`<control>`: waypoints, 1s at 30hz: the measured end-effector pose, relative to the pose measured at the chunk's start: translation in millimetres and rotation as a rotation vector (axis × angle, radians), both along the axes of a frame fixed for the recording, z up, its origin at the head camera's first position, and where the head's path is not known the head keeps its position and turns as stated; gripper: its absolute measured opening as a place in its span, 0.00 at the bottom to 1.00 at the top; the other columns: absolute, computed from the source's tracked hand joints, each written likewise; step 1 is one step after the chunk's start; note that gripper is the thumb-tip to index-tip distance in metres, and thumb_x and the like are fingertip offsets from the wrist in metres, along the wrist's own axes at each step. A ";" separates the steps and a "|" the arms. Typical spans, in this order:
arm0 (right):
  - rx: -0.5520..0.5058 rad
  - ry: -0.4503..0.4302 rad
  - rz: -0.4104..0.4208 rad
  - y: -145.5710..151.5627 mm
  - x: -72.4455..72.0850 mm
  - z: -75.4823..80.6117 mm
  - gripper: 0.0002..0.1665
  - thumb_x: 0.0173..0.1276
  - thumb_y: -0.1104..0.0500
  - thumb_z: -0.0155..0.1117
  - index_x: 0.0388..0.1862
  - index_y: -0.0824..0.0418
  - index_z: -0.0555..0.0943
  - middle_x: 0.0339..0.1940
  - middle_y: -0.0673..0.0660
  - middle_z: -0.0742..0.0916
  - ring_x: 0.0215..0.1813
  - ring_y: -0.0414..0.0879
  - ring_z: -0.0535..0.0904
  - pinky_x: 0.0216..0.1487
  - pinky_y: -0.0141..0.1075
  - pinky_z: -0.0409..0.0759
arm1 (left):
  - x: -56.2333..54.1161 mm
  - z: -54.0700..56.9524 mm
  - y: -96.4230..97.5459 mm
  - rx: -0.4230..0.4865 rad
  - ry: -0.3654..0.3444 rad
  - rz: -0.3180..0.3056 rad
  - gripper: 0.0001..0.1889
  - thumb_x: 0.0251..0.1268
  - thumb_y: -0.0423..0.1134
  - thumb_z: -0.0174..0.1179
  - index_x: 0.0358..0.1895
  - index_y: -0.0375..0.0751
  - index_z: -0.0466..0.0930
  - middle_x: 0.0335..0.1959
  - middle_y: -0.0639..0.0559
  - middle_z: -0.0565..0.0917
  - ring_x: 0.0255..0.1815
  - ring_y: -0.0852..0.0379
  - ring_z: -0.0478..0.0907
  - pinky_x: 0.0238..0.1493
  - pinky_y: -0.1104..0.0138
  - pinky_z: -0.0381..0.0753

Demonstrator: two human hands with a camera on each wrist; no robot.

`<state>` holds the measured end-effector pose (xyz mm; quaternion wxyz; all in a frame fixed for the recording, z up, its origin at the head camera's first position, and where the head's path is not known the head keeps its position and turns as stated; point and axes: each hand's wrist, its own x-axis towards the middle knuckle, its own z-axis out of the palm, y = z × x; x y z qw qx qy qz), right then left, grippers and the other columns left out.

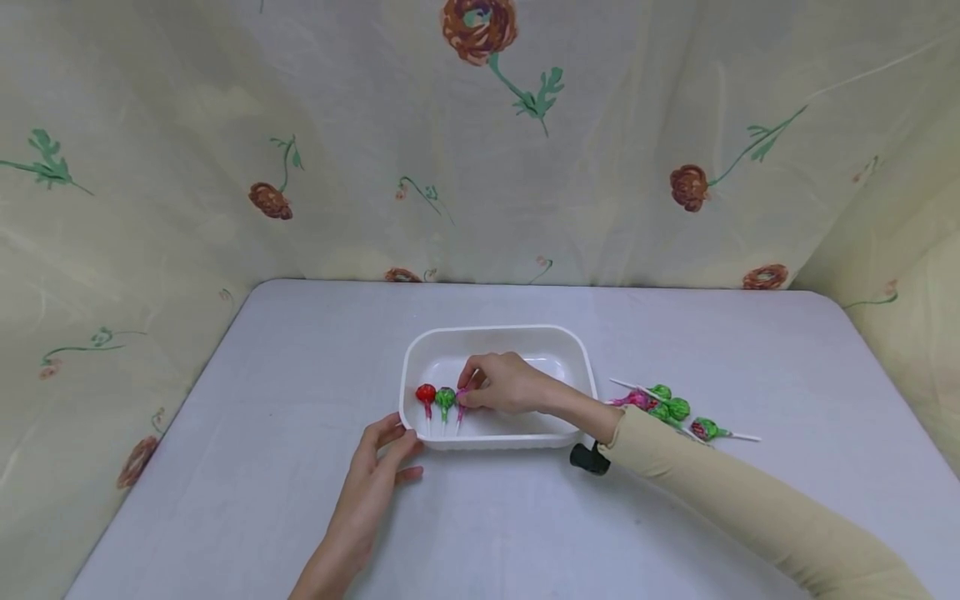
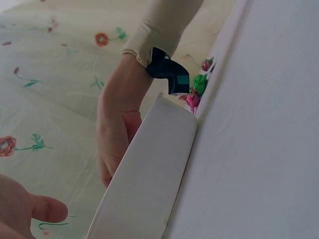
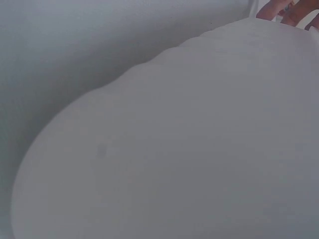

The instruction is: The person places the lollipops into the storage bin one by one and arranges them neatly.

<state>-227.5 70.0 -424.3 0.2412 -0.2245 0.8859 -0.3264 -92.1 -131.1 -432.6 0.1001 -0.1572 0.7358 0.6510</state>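
Note:
A white tray (image 1: 491,444) sits in the middle of the table. Inside it, at the left, a red lollipop (image 1: 426,392) and a green lollipop (image 1: 446,397) lie side by side, sticks toward the front. My right hand (image 1: 506,385) reaches in over the tray's right end and pinches a pink lollipop (image 1: 461,398) beside the green one; the fingers partly hide its head. At the front left corner, my left hand (image 1: 375,467) touches the rim with loosely extended fingers. The tray's outer wall (image 3: 164,134) fills most of the right wrist view, with left-hand fingers (image 3: 294,12) at its upper corner.
Right of the tray lies a loose pile of green and pink lollipops (image 1: 678,408), one with its stick (image 1: 745,437) pointing right. A black wrist camera (image 1: 590,459) hangs under the right wrist, near the tray's front right corner. Flowered cloth (image 1: 337,142) surrounds the table.

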 end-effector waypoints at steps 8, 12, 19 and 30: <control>-0.005 -0.004 -0.001 0.2 -1.1 -0.4 0.15 0.76 0.55 0.71 0.56 0.61 0.85 0.48 0.56 0.92 0.41 0.42 0.83 0.39 0.27 0.79 | 0.1 1.0 0.0 -0.003 0.004 -0.005 0.31 0.87 0.48 0.51 0.83 0.39 0.58 0.77 0.38 0.68 0.75 0.40 0.77 0.66 0.61 0.88; -0.004 -0.002 -0.001 0.7 -1.3 -0.9 0.16 0.76 0.54 0.72 0.56 0.61 0.84 0.50 0.57 0.92 0.41 0.42 0.84 0.40 0.27 0.80 | 0.2 1.3 0.3 -0.004 0.004 -0.002 0.31 0.87 0.47 0.52 0.82 0.38 0.59 0.77 0.37 0.68 0.74 0.40 0.77 0.64 0.62 0.89; -0.006 -0.017 -0.011 3.8 -0.3 1.0 0.17 0.76 0.55 0.72 0.58 0.61 0.83 0.53 0.59 0.91 0.43 0.43 0.84 0.42 0.28 0.82 | -0.3 1.5 0.5 -0.004 0.000 -0.002 0.31 0.87 0.48 0.52 0.82 0.38 0.59 0.77 0.37 0.68 0.74 0.40 0.77 0.64 0.64 0.89; -0.023 -0.021 -0.032 9.9 -0.2 1.3 0.18 0.75 0.57 0.71 0.59 0.61 0.82 0.52 0.59 0.91 0.41 0.42 0.85 0.41 0.29 0.84 | -1.3 1.4 1.2 -0.005 -0.011 0.005 0.31 0.87 0.48 0.52 0.83 0.38 0.58 0.77 0.37 0.67 0.75 0.39 0.76 0.63 0.63 0.88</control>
